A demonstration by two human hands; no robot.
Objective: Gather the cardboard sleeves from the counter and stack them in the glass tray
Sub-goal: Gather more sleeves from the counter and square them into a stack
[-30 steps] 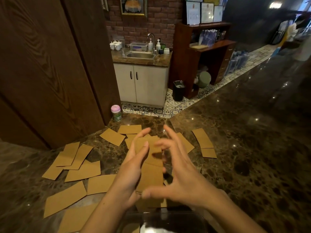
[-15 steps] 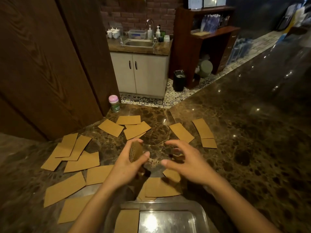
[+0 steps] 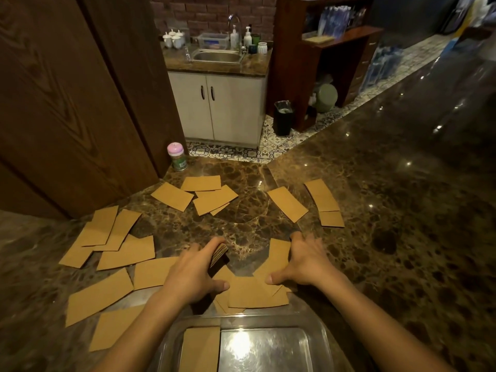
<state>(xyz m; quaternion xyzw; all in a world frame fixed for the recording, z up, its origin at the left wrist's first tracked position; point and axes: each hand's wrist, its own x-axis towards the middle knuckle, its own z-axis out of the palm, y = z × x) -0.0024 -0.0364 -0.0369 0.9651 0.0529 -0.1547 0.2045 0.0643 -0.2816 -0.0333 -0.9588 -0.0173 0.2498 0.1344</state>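
Note:
Several flat brown cardboard sleeves lie scattered over the dark marble counter [image 3: 402, 210]. My left hand [image 3: 192, 276] grips a thick bundle of sleeves [image 3: 218, 256] held on edge just above the counter. My right hand [image 3: 304, 260] rests flat, fingers spread, on a small overlapping pile of sleeves [image 3: 257, 291] in front of the tray. The glass tray [image 3: 316, 334] sits at the near edge, with one sleeve [image 3: 200, 347] lying in its left half.
More sleeves lie to the left [image 3: 118, 242], at the back [image 3: 206, 194] and to the right [image 3: 322, 200]. A small pink-capped jar [image 3: 177, 157] stands by the wooden panel [image 3: 67, 103]. Beyond the counter's edge are a sink cabinet [image 3: 217, 108] and a black bin [image 3: 282, 118].
Both hands have come down from chest height to the counter. The left hand's bundle turned on edge; my right hand moved right and settled flat on the pile by the tray.

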